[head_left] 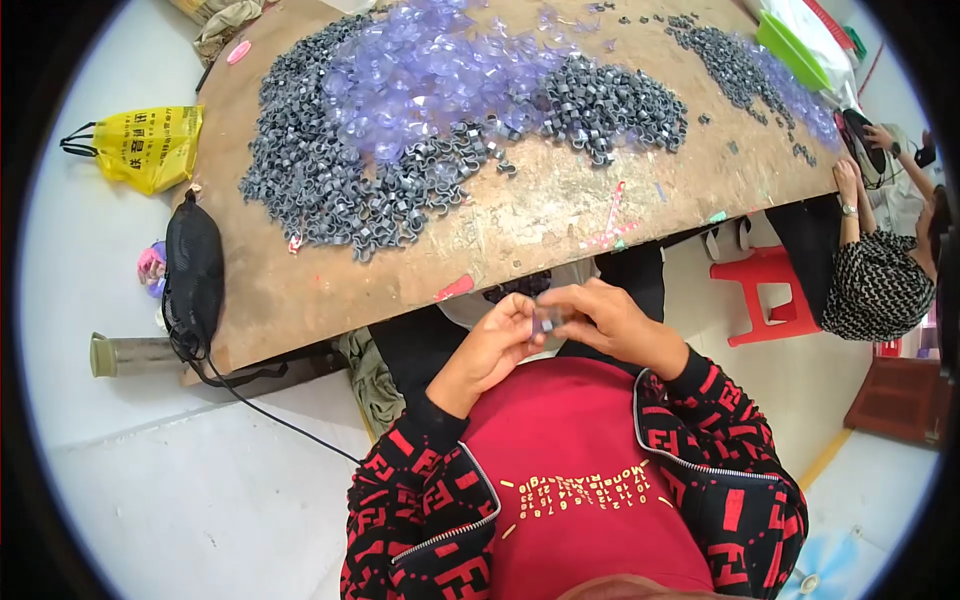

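Just off the table's near edge, in front of my body, my two hands meet with the fingertips almost touching. My left hand [503,338] is closed in a pinch on a small clear purple suction cup [537,327]. My right hand [612,318] is closed too, its thumb and forefinger on a small grey plastic clip [553,316] against the cup. Motion blur and fingers partly hide both pieces. Beyond my hands, on the table [400,297], lie a big heap of grey clips [300,185] and a pile of clear purple suction cups [410,85].
Under my hands, dark pieces [517,287] show in my lap. At the table's left edge hangs a black mesh pouch [193,262] with a cord, near a yellow bag [150,148]. A co-worker [885,270] sits at right by a red stool [765,293]; a green basin [790,50] stands beyond.
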`<state>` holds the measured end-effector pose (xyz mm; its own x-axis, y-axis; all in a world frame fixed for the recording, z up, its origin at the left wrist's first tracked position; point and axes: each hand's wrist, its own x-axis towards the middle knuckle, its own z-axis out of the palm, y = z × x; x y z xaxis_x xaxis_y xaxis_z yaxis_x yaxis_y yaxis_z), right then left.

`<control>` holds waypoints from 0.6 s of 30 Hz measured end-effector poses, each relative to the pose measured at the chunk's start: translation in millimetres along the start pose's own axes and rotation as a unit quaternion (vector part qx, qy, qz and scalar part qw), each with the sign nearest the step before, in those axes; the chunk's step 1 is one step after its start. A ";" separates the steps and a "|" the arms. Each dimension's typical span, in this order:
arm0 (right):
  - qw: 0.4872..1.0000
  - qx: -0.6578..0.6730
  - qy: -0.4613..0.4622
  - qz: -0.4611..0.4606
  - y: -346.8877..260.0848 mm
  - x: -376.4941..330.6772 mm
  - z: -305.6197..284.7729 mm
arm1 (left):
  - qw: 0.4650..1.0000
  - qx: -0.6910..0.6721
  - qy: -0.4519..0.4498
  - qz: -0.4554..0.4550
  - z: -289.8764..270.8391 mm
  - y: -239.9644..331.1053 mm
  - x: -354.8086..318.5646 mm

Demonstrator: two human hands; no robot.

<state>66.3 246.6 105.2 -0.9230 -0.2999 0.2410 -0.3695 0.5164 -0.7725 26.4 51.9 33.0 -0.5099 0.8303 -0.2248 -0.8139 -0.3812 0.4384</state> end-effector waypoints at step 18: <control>0.925 -0.354 0.134 -0.014 98.1 172.6 -54.9 | 0.778 0.628 -0.016 0.020 7.5 34.9 -22.6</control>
<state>-135.1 289.5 103.2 -0.8701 -0.1604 0.4660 -0.2839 0.9361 -0.2077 11.5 22.9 59.9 -0.5037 0.8459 -0.1755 0.1277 0.2739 0.9533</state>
